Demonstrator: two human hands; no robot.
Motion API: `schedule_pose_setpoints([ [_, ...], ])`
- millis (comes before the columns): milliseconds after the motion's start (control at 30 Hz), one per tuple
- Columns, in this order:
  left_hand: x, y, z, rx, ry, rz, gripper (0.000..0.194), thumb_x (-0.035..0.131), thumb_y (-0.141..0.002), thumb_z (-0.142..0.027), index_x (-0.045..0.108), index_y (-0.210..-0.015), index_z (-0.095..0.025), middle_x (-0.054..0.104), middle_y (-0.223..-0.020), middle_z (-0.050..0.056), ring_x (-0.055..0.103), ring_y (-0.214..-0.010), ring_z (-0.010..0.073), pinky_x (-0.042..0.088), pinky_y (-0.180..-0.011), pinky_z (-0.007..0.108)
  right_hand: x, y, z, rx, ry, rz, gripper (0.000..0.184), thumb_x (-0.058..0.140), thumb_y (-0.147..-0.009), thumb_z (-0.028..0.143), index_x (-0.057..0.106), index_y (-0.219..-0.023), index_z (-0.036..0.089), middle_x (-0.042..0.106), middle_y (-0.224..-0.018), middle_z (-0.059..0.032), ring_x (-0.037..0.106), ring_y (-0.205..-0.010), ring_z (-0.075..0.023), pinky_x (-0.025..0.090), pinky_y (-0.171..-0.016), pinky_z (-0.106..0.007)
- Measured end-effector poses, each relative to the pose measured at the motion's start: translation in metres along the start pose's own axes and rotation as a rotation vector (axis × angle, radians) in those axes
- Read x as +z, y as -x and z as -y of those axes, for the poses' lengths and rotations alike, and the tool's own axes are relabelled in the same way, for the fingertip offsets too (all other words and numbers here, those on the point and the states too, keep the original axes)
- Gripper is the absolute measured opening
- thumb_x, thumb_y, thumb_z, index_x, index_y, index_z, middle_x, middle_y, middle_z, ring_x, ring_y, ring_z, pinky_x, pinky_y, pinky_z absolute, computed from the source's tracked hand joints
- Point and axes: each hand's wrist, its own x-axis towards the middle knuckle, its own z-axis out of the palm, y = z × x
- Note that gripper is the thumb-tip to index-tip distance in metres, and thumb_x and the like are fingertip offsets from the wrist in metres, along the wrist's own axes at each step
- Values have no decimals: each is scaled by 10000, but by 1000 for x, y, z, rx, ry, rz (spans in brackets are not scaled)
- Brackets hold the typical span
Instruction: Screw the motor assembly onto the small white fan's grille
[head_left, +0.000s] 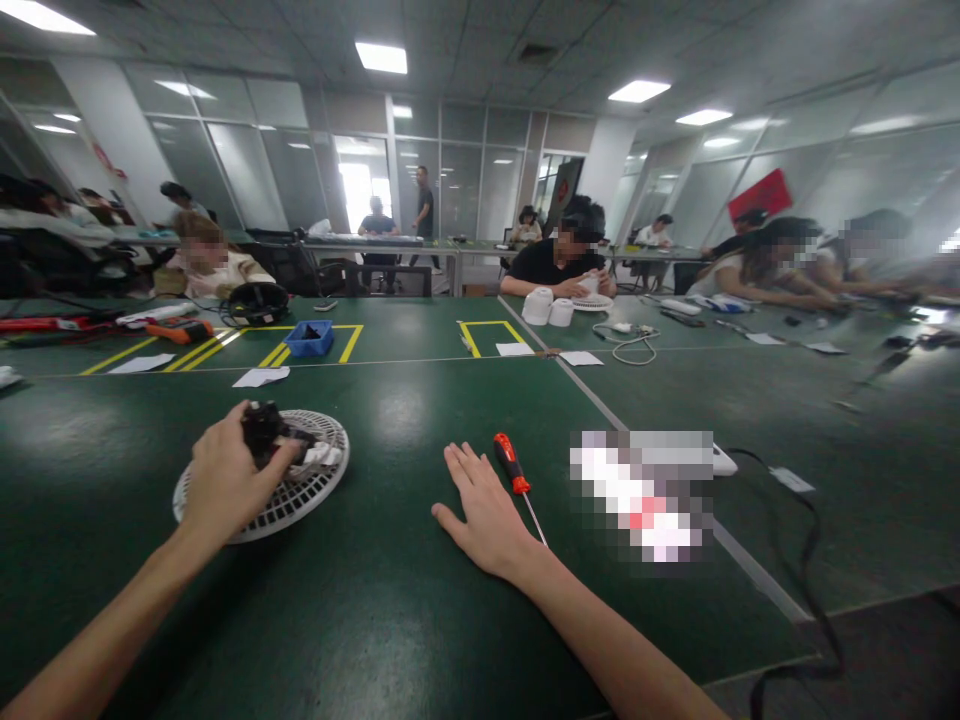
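My left hand (pixel 225 470) is closed around a black part (pixel 262 430), possibly a small motor assembly, whose exact kind I cannot make out. Beneath it lies a round white grille (pixel 300 505), like a fan guard, with small white pieces (pixel 324 455) on its right half. My right hand (pixel 484 505) rests palm down with fingers stretched out on the green tabletop (pixel 390 600). Just to its right is a screwdriver (pixel 511 465) with a red and black handle, its metal shaft pointing toward me and partly behind my wrist.
A blurred-out patch (pixel 637 490) covers something at right, beside a black cable (pixel 814 540). Farther off are a blue bin (pixel 309 338), white paper slips (pixel 261 377) and white cups (pixel 538 306). Across the table a person in black (pixel 559 262) handles a white part. Other people sit around.
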Motion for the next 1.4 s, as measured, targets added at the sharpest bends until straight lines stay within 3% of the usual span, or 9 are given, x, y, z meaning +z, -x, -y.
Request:
schedule_pose_setpoints([
  [67,10,3,-30,39,80,28,866,496,-887,-643,400,-1486,-25,590,-1356,253,561,-1260,411,462,-1075,572,2,0,-2,-39,-42,-100,781,587,-977,335,239,-1648,136,304,-1689,-160,206,-1588,-304,192,-1284,-554],
  [167,24,9,-68,136,199,45,981,491,-895,-690,277,-1566,-7,520,-1430,280,499,-1333,428,408,-1128,611,2,2,-5,-89,-109,-245,774,553,-1008,340,165,-1669,231,305,-1697,-120,196,-1592,-292,228,-1273,-572],
  [300,35,19,-105,322,331,80,1047,550,-893,-698,116,-1637,-103,453,-1504,246,443,-1398,407,385,-1161,620,-1,5,-3,-135,-165,-372,746,516,-1040,364,129,-1672,273,287,-1707,-99,205,-1590,-282,265,-1265,-558],
  [400,39,30,-121,448,396,104,1037,594,-890,-681,76,-1650,-202,335,-1612,219,348,-1494,410,346,-1193,634,-3,9,1,-197,-193,-467,707,510,-1044,324,176,-1666,276,337,-1687,-105,278,-1569,-277,304,-1254,-546],
  [533,45,44,-130,540,417,73,995,630,-897,-631,90,-1649,-267,170,-1695,201,216,-1559,442,321,-1197,666,0,12,5,-337,-269,-594,680,521,-1019,217,267,-1645,294,463,-1616,-103,451,-1483,-275,478,-1158,-503],
  [667,49,52,-138,555,457,-27,989,680,-866,-609,163,-1640,-274,235,-1662,205,286,-1527,445,349,-1181,661,7,13,9,-377,-424,-600,640,516,-994,164,382,-1603,308,531,-1567,-82,553,-1403,-270,656,-929,-385],
  [967,58,57,-158,506,480,-39,976,733,-833,-559,244,-1616,-241,220,-1664,216,245,-1541,464,324,-1189,667,8,12,5,-264,-498,-584,582,521,-984,225,464,-1562,270,545,-1549,-116,589,-1362,-299,659,-913,-422],
  [1167,60,54,-164,502,489,-38,971,755,-816,-532,269,-1599,-225,232,-1661,224,233,-1546,470,331,-1184,671,6,10,3,-192,-511,-611,500,537,-987,274,562,-1484,231,635,-1442,-150,717,-1173,-275,662,-881,-407],
  [1400,63,55,-164,515,478,-71,904,726,-859,-517,292,-1583,-194,207,-1666,245,185,-1562,473,321,-1192,674,6,8,0,-145,-541,-636,417,538,-986,277,649,-1384,221,699,-1340,-155,760,-1066,-262,665,-835,-396],
])
